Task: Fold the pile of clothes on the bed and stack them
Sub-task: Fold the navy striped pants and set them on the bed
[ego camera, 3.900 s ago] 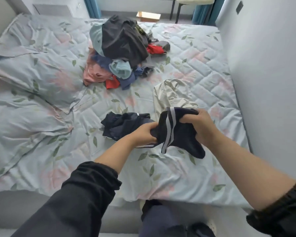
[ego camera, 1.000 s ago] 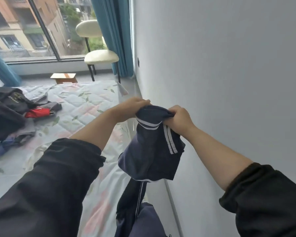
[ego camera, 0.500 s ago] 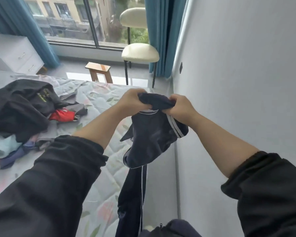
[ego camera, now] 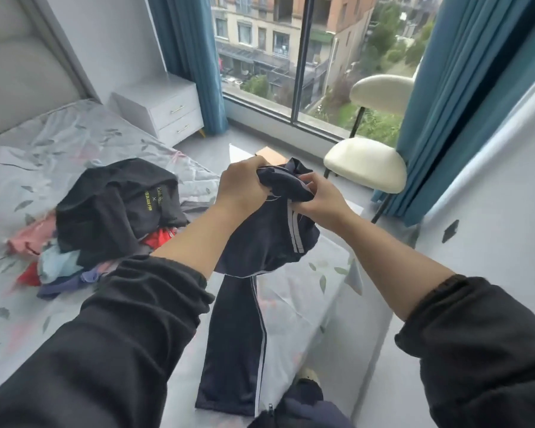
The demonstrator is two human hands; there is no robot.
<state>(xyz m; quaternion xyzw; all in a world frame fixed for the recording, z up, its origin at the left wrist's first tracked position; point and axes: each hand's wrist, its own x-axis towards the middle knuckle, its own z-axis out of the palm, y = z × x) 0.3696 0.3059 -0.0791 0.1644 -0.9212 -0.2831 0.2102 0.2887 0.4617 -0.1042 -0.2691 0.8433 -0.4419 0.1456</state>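
Both hands, left hand (ego camera: pixel 241 188) and right hand (ego camera: pixel 318 200), grip the bunched top of navy striped track pants (ego camera: pixel 247 304), one leg hanging straight down over the bed (ego camera: pixel 74 149).

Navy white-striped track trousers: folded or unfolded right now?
Unfolded. The left hand and right hand grip the navy white-striped track trousers by their bunched top, held up; one leg hangs straight down.
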